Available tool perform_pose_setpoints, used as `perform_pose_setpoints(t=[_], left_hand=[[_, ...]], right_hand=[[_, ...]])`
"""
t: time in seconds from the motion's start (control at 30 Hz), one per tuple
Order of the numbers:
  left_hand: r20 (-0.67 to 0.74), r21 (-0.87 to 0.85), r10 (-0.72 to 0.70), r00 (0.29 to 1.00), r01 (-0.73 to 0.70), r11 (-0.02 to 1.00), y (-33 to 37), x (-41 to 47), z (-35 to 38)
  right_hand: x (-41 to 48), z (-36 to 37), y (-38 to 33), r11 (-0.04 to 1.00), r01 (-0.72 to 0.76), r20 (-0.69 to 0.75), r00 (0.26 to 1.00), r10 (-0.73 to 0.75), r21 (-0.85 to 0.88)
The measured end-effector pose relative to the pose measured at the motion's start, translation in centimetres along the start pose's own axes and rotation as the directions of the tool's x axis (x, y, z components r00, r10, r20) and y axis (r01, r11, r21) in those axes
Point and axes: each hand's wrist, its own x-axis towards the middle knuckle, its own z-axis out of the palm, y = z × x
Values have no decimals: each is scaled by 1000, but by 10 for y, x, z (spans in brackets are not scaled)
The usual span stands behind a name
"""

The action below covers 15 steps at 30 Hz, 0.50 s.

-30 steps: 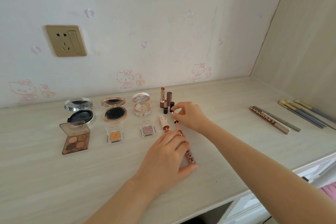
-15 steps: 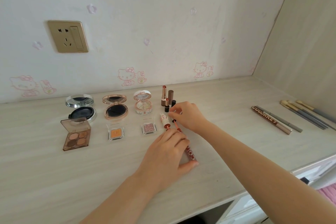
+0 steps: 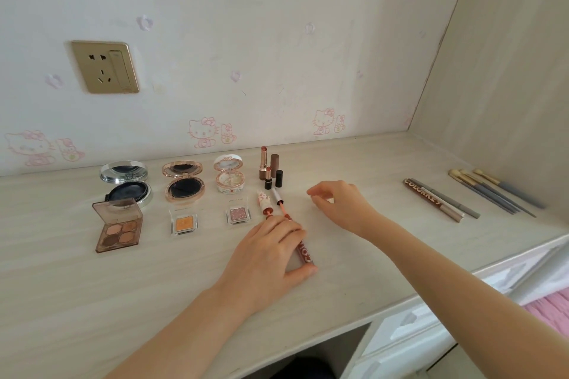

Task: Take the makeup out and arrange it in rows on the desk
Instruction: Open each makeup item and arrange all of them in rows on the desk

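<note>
Head view, left hand [image 3: 271, 255]: I have it curled over the dark red lip-gloss tube with pale lettering [image 3: 305, 253], thumb at the near end, pinning it flat on the pale wood-grain desk [image 3: 354, 280].
Right hand [image 3: 337, 203]: loosely curled, thumb and forefinger a little apart, holding nothing. It hovers just beyond and right of the left hand.
Wand: the white-capped applicator wand with a pink stem [image 3: 278, 197] lies just past my left fingertips, left of the right hand. My fingers cover its tip, so I cannot tell whether it sits in the tube's mouth.
Rows: beyond the left hand stand the uncapped lipsticks [image 3: 264, 163]. Further left lie the brown four-pan eyeshadow palette [image 3: 118, 226] and the open round compacts [image 3: 183, 181]. Well right of the right hand lie the brown and grey pencils [image 3: 434, 198].
Risk: the wand is loose and round, so I judge that a nudge from either hand could roll it into the small pink patterned tube [image 3: 263, 200] beside it or smear gloss on the desk. Lifting the tube carelessly could drag the stem and knock the lipsticks over.
Since half a second ago: the right hand pinched the wand's cap then. Now it has let go and drawn off to the right, while the left hand keeps its hold.
</note>
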Motion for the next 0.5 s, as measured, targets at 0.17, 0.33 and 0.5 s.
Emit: perform_pose_setpoints(t=[0.17, 0.33, 0.5], left_hand=[[9, -39, 18, 1000, -18, 999, 5, 10, 1], [45, -116, -6, 999, 11, 993, 20, 34, 10], [113, -213, -16, 994, 40, 976, 43, 74, 28]], right_hand=[[-36, -24, 30, 997, 13, -42, 999, -16, -82], [-67, -51, 65, 991, -14, -98, 995, 1, -136], [-90, -74, 97, 988, -69, -196, 980, 40, -140]])
